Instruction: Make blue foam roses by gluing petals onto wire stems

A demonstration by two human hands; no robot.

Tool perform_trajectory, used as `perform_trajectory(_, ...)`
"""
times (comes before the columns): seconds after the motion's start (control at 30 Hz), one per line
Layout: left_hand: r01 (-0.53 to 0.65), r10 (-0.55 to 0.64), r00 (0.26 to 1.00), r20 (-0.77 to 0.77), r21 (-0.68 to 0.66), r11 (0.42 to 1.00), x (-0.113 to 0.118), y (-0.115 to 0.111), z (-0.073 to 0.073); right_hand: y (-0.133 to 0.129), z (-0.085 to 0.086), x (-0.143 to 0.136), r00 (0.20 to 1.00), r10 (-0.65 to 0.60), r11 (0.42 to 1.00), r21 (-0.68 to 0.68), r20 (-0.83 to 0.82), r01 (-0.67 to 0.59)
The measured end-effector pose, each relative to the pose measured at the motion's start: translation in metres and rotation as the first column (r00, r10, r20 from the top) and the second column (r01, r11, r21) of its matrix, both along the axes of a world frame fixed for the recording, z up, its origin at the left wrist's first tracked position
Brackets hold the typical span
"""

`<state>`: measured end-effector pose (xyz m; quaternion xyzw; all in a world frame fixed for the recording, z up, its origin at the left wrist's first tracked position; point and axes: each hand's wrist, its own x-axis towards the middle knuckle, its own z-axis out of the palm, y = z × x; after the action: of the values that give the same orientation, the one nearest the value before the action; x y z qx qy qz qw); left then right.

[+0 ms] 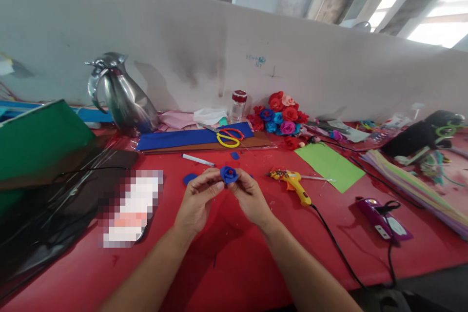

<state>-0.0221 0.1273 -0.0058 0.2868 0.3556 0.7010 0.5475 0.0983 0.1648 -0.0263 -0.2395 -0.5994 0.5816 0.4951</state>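
Note:
A small blue craft flower [228, 175] with a red centre is held up between my two hands over the red table [234, 273]. My left hand [199, 197] pinches its left side with thumb and fingers. From the right, the fingers of my right hand [252, 197] close on its base. Blue petal pieces lie around them: one petal [189, 178] beside my left fingers and another petal [235, 155] just beyond the flower. A white marker [198, 160] rests behind my left hand. To the right lies a yellow hot glue gun [292, 184].
Yellow-and-red scissors [229, 137] rest on blue sheet material [164, 139]. Behind stand a steel jug [126, 95], a red-lidded jar [239, 106] and a heap of finished flowers [281, 116]. A green sheet [331, 165], purple power strip [383, 219] with cords, and blurred-out phone [133, 207] flank my arms.

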Motion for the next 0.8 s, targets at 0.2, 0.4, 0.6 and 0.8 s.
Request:
perform_trajectory(0.2, 0.022, -0.016, 0.993, -0.116, 0.045, 0.999, -0.009, -0.003, 0.010, 0.000, 0.006, 0.002, 0.997, 0.046, 0.994, 0.096, 0.062, -0.052)
perform_trajectory(0.4, 0.006, 0.009, 0.982, -0.191, 0.077, 0.997, -0.011, -0.005, 0.013, 0.000, 0.003, 0.004, 0.988, 0.057, 0.985, 0.152, 0.145, -0.079)
perform_trajectory(0.6, -0.039, 0.055, 0.976, -0.211, 0.079, 0.996, -0.009, -0.007, 0.014, -0.001, 0.003, 0.003, 0.985, 0.097, 0.986, 0.119, 0.146, -0.115)
perform_trajectory(0.8, -0.030, 0.040, 0.984, -0.172, 0.063, 0.998, -0.008, -0.006, 0.014, -0.001, 0.003, 0.003, 0.986, 0.112, 0.988, 0.093, 0.126, -0.124)
